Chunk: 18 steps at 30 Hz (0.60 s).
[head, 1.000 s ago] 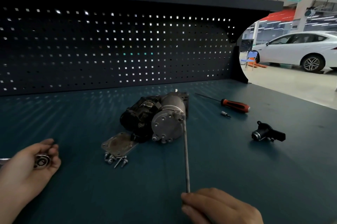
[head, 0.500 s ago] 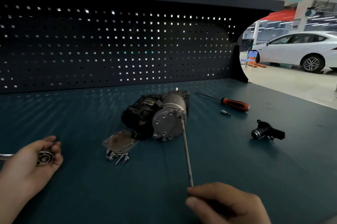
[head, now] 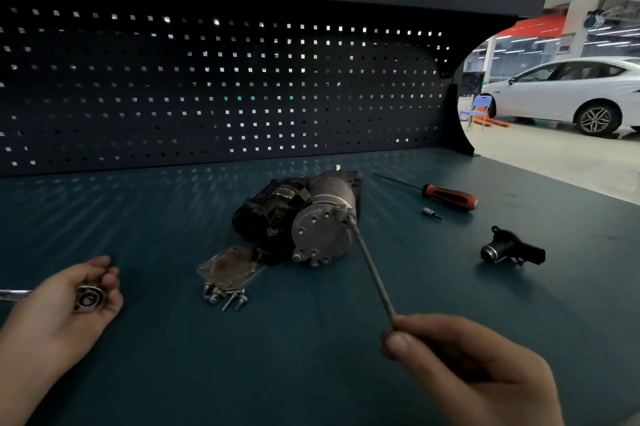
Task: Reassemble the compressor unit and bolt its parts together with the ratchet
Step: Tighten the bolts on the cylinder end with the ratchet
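Note:
The compressor unit, black body with a grey metal cylinder, lies on its side mid-bench. A long thin bolt slants from a corner of the cylinder's round end face toward me. My right hand pinches the bolt's near end between thumb and fingers. My left hand rests palm up at the left edge and holds the ratchet, its round head in the palm and its handle running off to the left. A flat metal cover plate lies in front of the unit, with several loose screws beside it.
A red-handled screwdriver and a small bit lie at the right rear. A black sensor-like part sits farther right. A dark pegboard wall closes the back. The bench ends at the right; a white car stands beyond.
My right hand has swung the bolt's near end to the right, so the bolt now slants more steeply from the cylinder corner. My left hand has barely moved.

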{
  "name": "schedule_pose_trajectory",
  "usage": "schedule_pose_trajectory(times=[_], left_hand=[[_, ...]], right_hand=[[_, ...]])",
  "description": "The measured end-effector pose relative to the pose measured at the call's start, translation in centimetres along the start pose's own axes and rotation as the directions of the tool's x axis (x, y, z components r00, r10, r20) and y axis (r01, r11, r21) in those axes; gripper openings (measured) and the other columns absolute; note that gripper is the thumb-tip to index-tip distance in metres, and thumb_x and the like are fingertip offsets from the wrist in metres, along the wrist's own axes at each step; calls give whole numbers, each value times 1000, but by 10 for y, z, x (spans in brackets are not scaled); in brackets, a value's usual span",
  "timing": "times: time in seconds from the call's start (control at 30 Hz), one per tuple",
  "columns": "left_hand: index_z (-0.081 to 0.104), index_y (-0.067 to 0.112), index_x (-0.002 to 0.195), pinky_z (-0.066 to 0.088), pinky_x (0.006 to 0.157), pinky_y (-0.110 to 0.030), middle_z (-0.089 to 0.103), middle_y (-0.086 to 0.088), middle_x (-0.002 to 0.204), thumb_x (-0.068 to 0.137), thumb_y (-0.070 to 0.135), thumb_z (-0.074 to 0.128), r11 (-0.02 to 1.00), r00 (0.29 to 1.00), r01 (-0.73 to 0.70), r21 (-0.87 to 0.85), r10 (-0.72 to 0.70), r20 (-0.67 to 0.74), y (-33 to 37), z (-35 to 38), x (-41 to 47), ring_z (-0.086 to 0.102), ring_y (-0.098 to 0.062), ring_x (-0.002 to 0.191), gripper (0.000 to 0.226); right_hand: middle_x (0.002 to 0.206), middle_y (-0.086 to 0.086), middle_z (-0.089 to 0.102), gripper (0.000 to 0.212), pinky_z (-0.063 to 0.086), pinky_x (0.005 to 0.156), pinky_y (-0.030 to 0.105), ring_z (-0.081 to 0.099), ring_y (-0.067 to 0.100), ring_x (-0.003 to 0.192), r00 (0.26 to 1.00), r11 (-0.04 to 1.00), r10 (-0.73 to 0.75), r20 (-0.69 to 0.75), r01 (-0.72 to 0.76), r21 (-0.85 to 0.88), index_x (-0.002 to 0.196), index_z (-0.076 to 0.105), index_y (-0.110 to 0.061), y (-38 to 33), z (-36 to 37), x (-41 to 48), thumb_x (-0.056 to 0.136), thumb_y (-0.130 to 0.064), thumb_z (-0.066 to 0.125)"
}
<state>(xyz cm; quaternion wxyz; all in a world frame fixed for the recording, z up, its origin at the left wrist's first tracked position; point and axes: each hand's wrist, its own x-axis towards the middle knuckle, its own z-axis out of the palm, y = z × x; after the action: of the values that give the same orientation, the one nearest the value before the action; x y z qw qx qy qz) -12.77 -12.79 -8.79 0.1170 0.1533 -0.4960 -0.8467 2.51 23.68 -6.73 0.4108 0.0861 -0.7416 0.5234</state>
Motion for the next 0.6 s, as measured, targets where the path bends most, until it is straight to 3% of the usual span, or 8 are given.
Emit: schedule_pose_trajectory(times=[0.07, 0.2, 0.3, 0.43, 0.53, 0.6], left_hand=[[51, 19, 77, 37, 37, -10, 46, 4, 75, 93, 7, 35, 1000, 1000, 16, 5, -16, 21, 1, 1, -2, 49, 4, 36, 25], [51, 19, 78, 37, 37, -10, 46, 3, 76, 93, 7, 34, 999, 999, 36, 6, -36, 30, 1, 1, -4, 48, 4, 36, 26], [51, 19, 78, 37, 38, -11, 47, 3, 75, 92, 7, 35, 999, 999, 44, 7, -45, 28, 1, 2, -6, 48, 4, 36, 25], [53, 19, 79, 39, 41, -12, 49, 3, 77, 92, 8, 37, 999, 999, 42, 4, -43, 19, 0, 0, -2, 50, 4, 38, 24], [53, 18, 79, 39, 38, -8, 49, 1, 78, 93, 8, 35, 999, 999, 50, -16, -50, 19, -1, 0, 1, 51, 4, 37, 25], [53, 18, 80, 40, 38, -8, 49, 1, 78, 93, 8, 35, 998, 998, 53, -26, -53, 16, -2, -1, 2, 50, 4, 36, 25]], right_hand=[[63, -20, 69, 21, 48, 58, 6, 66, -2, 57, 985, 987, -100, 141, 80, 138, 81, 72, -38, -21, 13, -5, 60, -41, 70], [80, -19, 68, 28, 47, 63, 5, 63, -8, 62, 919, 968, -248, 307, 225, 111, 98, 65, -27, -32, 25, 25, 71, -37, 67], [81, -11, 67, 19, 48, 64, 7, 62, -6, 65, 862, 949, -308, 403, 310, 62, 85, 70, -19, -36, 34, 37, 74, -34, 67], [70, -6, 68, 19, 50, 62, 14, 61, 2, 70, 822, 867, -364, 439, 471, -162, 80, 73, -9, -19, 33, 42, 77, -27, 68], [70, -7, 68, 16, 51, 64, 21, 62, 6, 72, 885, 920, -252, 391, 344, -186, 82, 73, -7, 1, 25, 50, 73, -21, 73], [70, -5, 67, 19, 50, 64, 22, 61, 7, 69, 885, 903, -269, 380, 369, -219, 83, 73, -7, 6, 27, 57, 73, -23, 72]])
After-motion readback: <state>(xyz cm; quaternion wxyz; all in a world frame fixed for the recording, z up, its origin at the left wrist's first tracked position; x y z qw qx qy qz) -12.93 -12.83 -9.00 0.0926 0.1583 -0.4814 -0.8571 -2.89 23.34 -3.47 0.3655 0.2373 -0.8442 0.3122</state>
